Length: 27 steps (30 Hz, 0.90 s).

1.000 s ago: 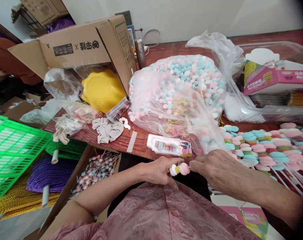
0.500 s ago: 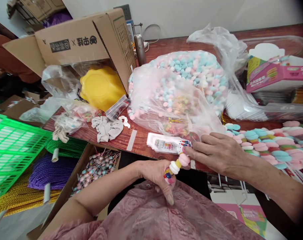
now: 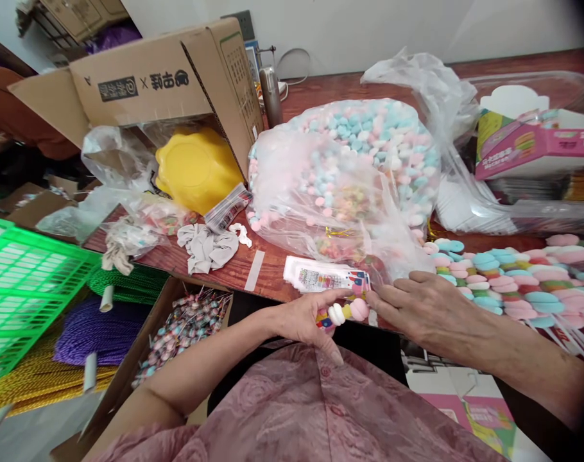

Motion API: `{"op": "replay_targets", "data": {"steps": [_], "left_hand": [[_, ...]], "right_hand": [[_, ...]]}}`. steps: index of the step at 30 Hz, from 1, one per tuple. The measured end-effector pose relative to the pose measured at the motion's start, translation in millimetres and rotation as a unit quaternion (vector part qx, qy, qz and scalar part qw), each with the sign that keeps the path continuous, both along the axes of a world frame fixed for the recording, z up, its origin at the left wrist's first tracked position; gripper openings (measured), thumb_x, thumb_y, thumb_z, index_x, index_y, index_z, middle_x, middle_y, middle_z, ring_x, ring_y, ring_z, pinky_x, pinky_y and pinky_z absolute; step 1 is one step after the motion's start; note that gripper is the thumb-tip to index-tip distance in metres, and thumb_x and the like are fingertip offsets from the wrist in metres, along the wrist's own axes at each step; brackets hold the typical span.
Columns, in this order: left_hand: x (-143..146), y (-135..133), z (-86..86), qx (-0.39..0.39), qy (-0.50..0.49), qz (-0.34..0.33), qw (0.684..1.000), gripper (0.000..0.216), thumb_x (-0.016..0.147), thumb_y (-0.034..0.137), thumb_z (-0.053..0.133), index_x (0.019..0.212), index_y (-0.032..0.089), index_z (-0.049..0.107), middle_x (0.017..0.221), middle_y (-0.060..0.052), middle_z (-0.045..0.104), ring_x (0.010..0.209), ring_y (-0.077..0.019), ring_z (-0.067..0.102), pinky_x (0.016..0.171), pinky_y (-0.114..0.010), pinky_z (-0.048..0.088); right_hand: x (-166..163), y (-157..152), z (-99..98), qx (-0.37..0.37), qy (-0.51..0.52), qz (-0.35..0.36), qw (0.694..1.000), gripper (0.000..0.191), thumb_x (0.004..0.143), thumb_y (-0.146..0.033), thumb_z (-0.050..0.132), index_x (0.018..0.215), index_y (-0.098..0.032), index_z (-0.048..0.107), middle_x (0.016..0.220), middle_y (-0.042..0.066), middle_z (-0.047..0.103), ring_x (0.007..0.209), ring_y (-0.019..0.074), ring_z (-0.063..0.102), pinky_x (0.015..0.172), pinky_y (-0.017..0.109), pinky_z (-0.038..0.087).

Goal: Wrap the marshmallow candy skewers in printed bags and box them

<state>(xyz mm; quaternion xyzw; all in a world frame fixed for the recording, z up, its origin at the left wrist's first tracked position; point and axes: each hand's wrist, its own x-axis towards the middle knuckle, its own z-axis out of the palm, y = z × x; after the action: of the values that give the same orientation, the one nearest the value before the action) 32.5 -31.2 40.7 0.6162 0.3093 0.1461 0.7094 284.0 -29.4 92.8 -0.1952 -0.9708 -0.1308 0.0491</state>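
My left hand (image 3: 309, 321) is closed around a marshmallow skewer (image 3: 344, 313), with white, yellow and pink pieces showing past the fingers. A bit of red, blue and yellow print shows by its palm; the stick is hidden. My right hand (image 3: 417, 308) is at the skewer's far end, fingers bent together near the pink piece. What its fingertips hold, if anything, is too small to make out. Just beyond both hands, a stack of printed wrappers (image 3: 321, 277) lies at the table's edge.
A big clear bag of pastel marshmallows (image 3: 369, 147) fills the table's middle. Rows of marshmallow skewers (image 3: 527, 276) lie at right, below a pink display box (image 3: 532, 141). At left are an open carton (image 3: 142, 83), a yellow tub (image 3: 196, 167) and a green basket (image 3: 32, 282).
My left hand has moved slightly up and right, and the skewer has tipped flatter. My right hand has shifted slightly down, its fingers drawn in more.
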Motion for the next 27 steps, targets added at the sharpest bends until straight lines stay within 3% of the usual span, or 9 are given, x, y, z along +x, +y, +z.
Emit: {"op": "replay_targets", "data": {"steps": [5, 10, 13, 15, 17, 23, 27], "left_hand": [[5.1, -2.0, -2.2, 0.052, -0.036, -0.041, 0.997, 0.109, 0.053, 0.027, 0.091, 0.149, 0.025, 0.038, 0.146, -0.008, 0.047, 0.138, -0.0292, 0.039, 0.117, -0.045, 0.025], [7.7, -2.7, -1.4, 0.058, -0.029, -0.038, 0.997, 0.111, 0.052, 0.031, 0.092, 0.149, 0.024, 0.038, 0.14, -0.009, 0.052, 0.132, -0.0291, 0.044, 0.112, -0.043, 0.033], [4.5, -2.7, 0.4, 0.053, 0.039, -0.017, 0.998, 0.117, 0.053, 0.033, 0.091, 0.152, 0.025, 0.029, 0.114, -0.007, 0.062, 0.104, -0.0243, 0.059, 0.09, -0.037, 0.048], [3.4, -2.8, 1.6, 0.065, 0.087, -0.02, 0.994, 0.12, 0.056, 0.032, 0.089, 0.155, 0.025, 0.022, 0.09, 0.0, 0.061, 0.079, -0.0179, 0.058, 0.073, -0.03, 0.047], [4.3, -3.0, 2.9, 0.089, 0.108, -0.037, 0.989, 0.12, 0.056, 0.03, 0.089, 0.155, 0.024, 0.021, 0.078, 0.004, 0.057, 0.07, -0.015, 0.053, 0.067, -0.026, 0.044], [14.9, -4.6, 5.3, 0.133, 0.087, -0.075, 0.984, 0.116, 0.057, 0.03, 0.087, 0.154, 0.024, 0.023, 0.097, -0.003, 0.065, 0.088, -0.0218, 0.06, 0.077, -0.031, 0.046], [21.2, -5.7, 1.3, 0.085, 0.075, -0.083, 0.99, 0.114, 0.053, 0.029, 0.089, 0.15, 0.024, 0.031, 0.095, -0.001, 0.067, 0.088, -0.0223, 0.062, 0.078, -0.032, 0.048]], "right_hand": [[-2.9, -6.2, 2.7, -0.049, 0.039, 0.017, 0.998, 0.023, 0.086, -0.004, 0.046, 0.103, -0.016, 0.056, 0.086, 0.003, 0.065, 0.071, 0.017, 0.055, 0.067, 0.034, 0.036], [-11.7, -11.2, -1.5, -0.097, 0.048, 0.01, 0.994, 0.023, 0.081, -0.001, 0.047, 0.093, -0.017, 0.057, 0.082, 0.002, 0.065, 0.066, 0.0157, 0.057, 0.061, 0.032, 0.032], [-14.3, -15.1, -5.7, -0.178, 0.012, -0.064, 0.982, 0.027, 0.073, 0.002, 0.049, 0.086, -0.018, 0.06, 0.076, 0.0, 0.066, 0.059, 0.0147, 0.057, 0.053, 0.032, 0.021], [-16.0, -18.0, -5.0, -0.233, -0.013, -0.107, 0.967, 0.028, 0.07, 0.003, 0.049, 0.081, -0.019, 0.063, 0.072, 0.0, 0.067, 0.054, 0.0135, 0.056, 0.052, 0.032, 0.016], [-18.4, -20.4, -2.2, -0.267, -0.018, -0.123, 0.956, 0.028, 0.07, 0.004, 0.05, 0.078, -0.019, 0.064, 0.068, 0.0, 0.067, 0.053, 0.0129, 0.055, 0.052, 0.032, 0.015], [-30.4, -24.1, 0.9, -0.287, -0.014, -0.11, 0.951, 0.028, 0.072, 0.001, 0.051, 0.082, -0.02, 0.068, 0.07, 0.001, 0.068, 0.058, 0.014, 0.057, 0.053, 0.03, 0.019], [-45.1, -24.7, -6.0, -0.287, 0.001, -0.096, 0.953, 0.025, 0.074, -0.005, 0.056, 0.088, -0.019, 0.07, 0.081, 0.004, 0.071, 0.069, 0.0174, 0.062, 0.058, 0.029, 0.029]]}}
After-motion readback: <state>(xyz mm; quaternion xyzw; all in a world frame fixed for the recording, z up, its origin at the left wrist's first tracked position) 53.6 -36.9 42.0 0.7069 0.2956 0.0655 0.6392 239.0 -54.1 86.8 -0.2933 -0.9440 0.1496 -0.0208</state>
